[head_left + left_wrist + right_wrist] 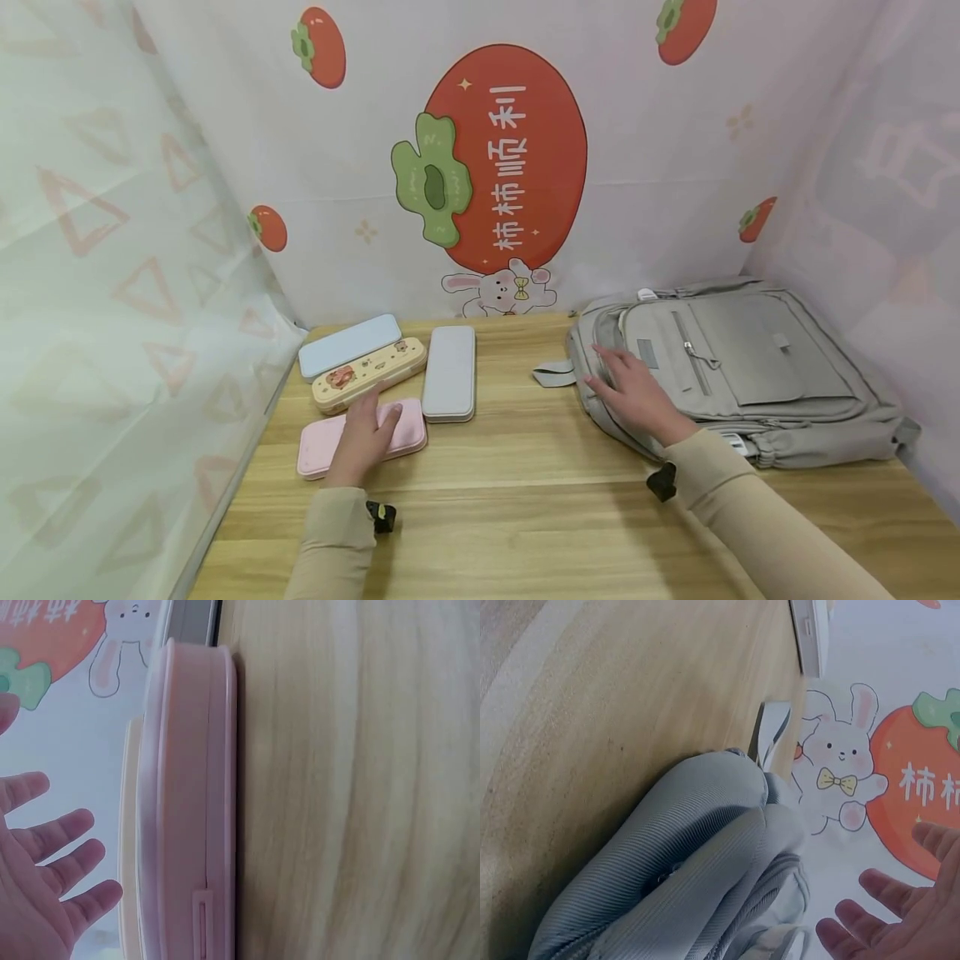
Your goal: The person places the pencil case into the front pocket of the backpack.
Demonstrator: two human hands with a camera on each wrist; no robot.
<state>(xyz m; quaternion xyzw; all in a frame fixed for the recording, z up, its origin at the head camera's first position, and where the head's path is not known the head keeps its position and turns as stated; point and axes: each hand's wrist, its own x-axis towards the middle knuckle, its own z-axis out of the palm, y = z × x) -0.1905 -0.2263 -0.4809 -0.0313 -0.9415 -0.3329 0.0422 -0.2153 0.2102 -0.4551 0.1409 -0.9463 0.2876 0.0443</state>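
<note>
A: In the head view, what is being done by the left hand (363, 446)?

B: It is being held over the pink case (321, 446), its grip loose, with nothing being grasped. Whether the case is being touched cannot be told.

A: What else is being seen on the table (510, 500)?

B: The cream case (367, 375) is being seen just behind the pink one, the blue case (350, 344) behind that, the white case (450, 373) to their right.

A: And the right hand (637, 396)?

B: It is being held over the left end of the bag (757, 358), with nothing being grasped.

A: The left wrist view?

B: Fingers are being shown spread beside the pink case, the grip wide and empty.

A: The right wrist view?

B: Spread fingers are being shown near the bag, with nothing being held.
</note>
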